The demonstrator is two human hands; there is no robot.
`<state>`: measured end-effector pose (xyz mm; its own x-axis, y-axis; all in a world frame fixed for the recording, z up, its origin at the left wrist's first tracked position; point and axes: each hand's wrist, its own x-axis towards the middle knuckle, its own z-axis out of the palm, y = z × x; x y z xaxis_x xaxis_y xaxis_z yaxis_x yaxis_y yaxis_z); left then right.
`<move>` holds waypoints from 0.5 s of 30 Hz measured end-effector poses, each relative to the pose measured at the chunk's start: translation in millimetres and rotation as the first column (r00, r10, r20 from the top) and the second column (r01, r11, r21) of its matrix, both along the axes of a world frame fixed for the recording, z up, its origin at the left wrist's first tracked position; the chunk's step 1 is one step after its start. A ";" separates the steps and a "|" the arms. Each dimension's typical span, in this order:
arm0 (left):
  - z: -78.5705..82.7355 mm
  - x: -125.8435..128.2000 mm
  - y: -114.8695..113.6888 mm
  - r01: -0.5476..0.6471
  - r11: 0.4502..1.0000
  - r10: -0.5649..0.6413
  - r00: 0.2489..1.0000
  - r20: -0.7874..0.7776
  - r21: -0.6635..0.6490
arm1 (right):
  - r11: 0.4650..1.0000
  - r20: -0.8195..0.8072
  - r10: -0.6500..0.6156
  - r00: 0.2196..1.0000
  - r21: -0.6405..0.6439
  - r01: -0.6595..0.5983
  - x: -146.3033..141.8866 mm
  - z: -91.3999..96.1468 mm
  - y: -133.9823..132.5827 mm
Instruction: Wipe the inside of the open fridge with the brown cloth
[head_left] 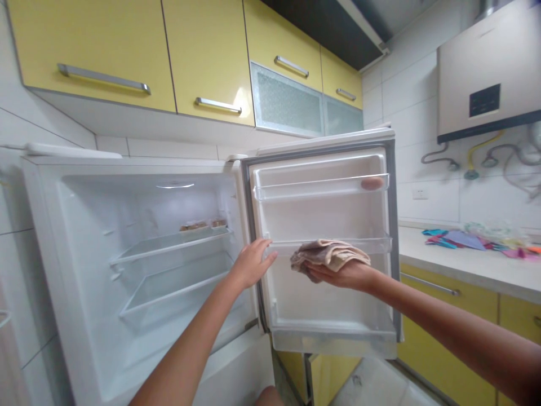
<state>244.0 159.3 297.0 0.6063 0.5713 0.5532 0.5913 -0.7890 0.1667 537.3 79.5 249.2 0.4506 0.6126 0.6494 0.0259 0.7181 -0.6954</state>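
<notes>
My right hand (338, 274) holds a folded, pale striped cloth (332, 255) in front of the open refrigerator door (325, 217). Near the door's hinge side is my left hand (252, 262), empty, its fingers apart; whether it touches the middle door shelf (372, 245) I cannot tell. An egg-like brown object (372, 183) rests in the upper door shelf. Inside the refrigerator (97, 225), small packs of brown food (194, 226) lie on the upper glass shelf (169, 248), with a second glass shelf (177, 290) below.
Yellow wall cabinets (203, 51) hang above the refrigerator. On the right, colourful cloths or gloves (460, 239) lie on the white counter (414, 239). A water heater (486, 73) is mounted on the tiled wall. Under the door, a yellow lower cabinet door (332, 378) stands ajar.
</notes>
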 end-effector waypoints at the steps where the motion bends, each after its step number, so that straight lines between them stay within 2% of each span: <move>1: -0.9 -0.6 0.2 -0.002 1.000 0.002 1.000 -0.001 0.006 | 1.000 0.086 0.015 0.996 -0.024 -0.013 15.2 0.7 -10.9; 2: -1.7 -1.3 0.4 -0.004 1.000 0.004 1.000 -0.004 0.013 | 0.998 0.225 0.036 0.974 -0.057 -0.024 30.6 0.5 -20.9; 3: -2.3 -2.1 0.5 -0.008 1.000 0.008 1.000 -0.008 0.019 | 0.997 0.555 -0.026 0.831 -0.045 0.061 45.9 -0.4 -29.8; 4: -2.9 -3.0 0.5 -0.010 1.000 0.010 1.000 -0.013 0.025 | 0.979 0.731 -0.173 0.661 0.056 0.194 60.6 -2.1 -37.3; 6: -3.8 -4.7 0.5 -0.012 0.999 0.013 1.000 -0.024 0.042 | 0.884 0.844 -0.414 0.342 0.282 0.374 86.1 -6.9 -48.3; 7: -4.4 -5.5 0.6 -0.012 0.999 0.013 0.999 -0.029 0.050 | 0.821 0.831 -0.506 0.229 0.384 0.422 96.1 -9.4 -52.2; 8: -5.1 -6.3 0.9 -0.012 0.998 0.014 0.999 -0.035 0.057 | 0.770 0.809 -0.568 0.151 0.458 0.445 103.8 -11.6 -55.3; 9: -5.9 -6.9 1.4 -0.013 0.998 0.016 0.999 -0.039 0.063 | 0.731 0.785 -0.611 0.099 0.512 0.452 109.0 -13.0 -57.7; 11: -7.9 -7.7 2.8 -0.016 0.997 0.019 0.999 -0.041 0.070 | 0.680 0.750 -0.659 0.059 0.561 0.473 112.2 -12.7 -61.0; 13: -10.1 -7.7 4.3 -0.022 0.997 0.024 0.999 -0.032 0.072 | 0.641 0.728 -0.681 0.084 0.536 0.549 106.2 -6.2 -61.8; 15: -12.1 -5.7 4.4 -0.034 0.997 0.035 0.999 -0.019 0.072 | 0.616 0.725 -0.676 0.131 0.459 0.640 92.6 7.2 -59.8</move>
